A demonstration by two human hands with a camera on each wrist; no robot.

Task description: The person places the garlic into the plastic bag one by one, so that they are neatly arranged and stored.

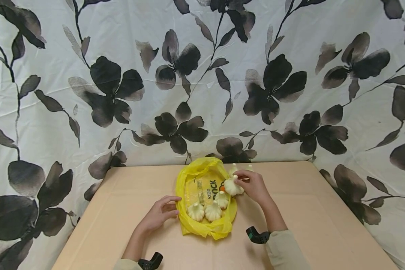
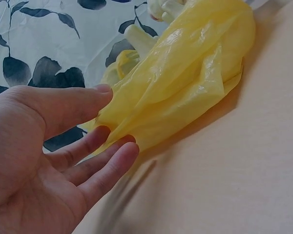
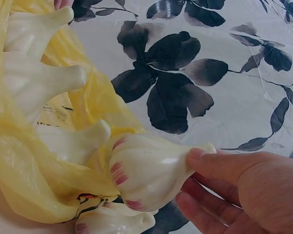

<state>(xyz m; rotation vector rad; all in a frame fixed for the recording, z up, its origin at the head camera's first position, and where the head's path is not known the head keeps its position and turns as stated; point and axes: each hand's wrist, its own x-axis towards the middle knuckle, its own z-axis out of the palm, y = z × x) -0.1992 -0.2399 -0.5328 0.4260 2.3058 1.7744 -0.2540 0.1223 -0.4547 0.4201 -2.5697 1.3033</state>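
A yellow plastic bag [image 1: 207, 231] lies with its mouth spread wide on the table. Inside it sit several whitish garlic bulbs [image 1: 196, 212], stems up. My right hand [image 1: 256, 188] pinches another garlic bulb [image 3: 146, 170] by its stem, over the bag's right rim; purple-pink streaks mark its base. At the opposite rim, my left hand [image 1: 159, 214] touches the bag's side with its fingertips, fingers loosely bent and thumb apart from them, as the left wrist view shows. Behind the held bulb, more garlic [image 1: 234, 168] stands outside the bag, partly hidden by my right hand.
The table [image 1: 317, 210] has a light tan top. A white cloth with dark flowers [image 1: 111, 93] hangs behind its far edge. Each wrist carries a black camera mount [image 1: 257, 236].
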